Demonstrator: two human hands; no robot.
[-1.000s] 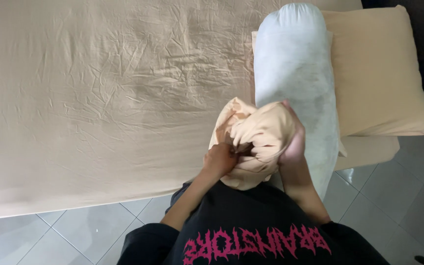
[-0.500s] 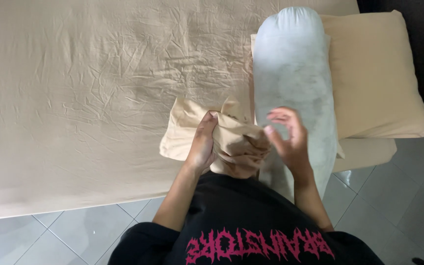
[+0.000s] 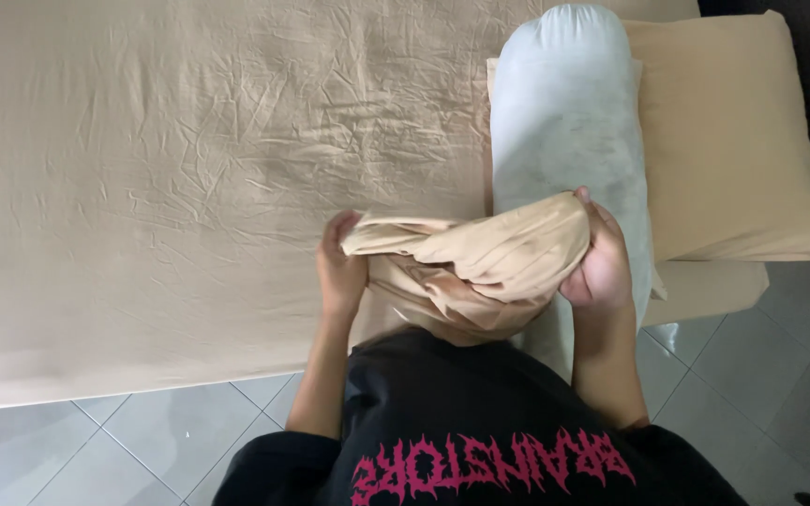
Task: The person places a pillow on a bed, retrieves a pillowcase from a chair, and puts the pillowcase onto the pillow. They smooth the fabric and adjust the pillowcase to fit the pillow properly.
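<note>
Both your left hand (image 3: 341, 274) and right hand (image 3: 598, 264) grip a bunched tan cover (image 3: 480, 272) beside the white bolster (image 3: 569, 122).

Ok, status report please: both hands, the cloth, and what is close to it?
Left hand and right hand both gripping bunched tan cover, one at each end. Cover held up above bed edge. White bolster lies right behind it, tan pillow beside.

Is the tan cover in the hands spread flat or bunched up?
Bunched up. The tan cover hangs gathered in folds between the left hand and right hand, at the near end of the white bolster.
</note>
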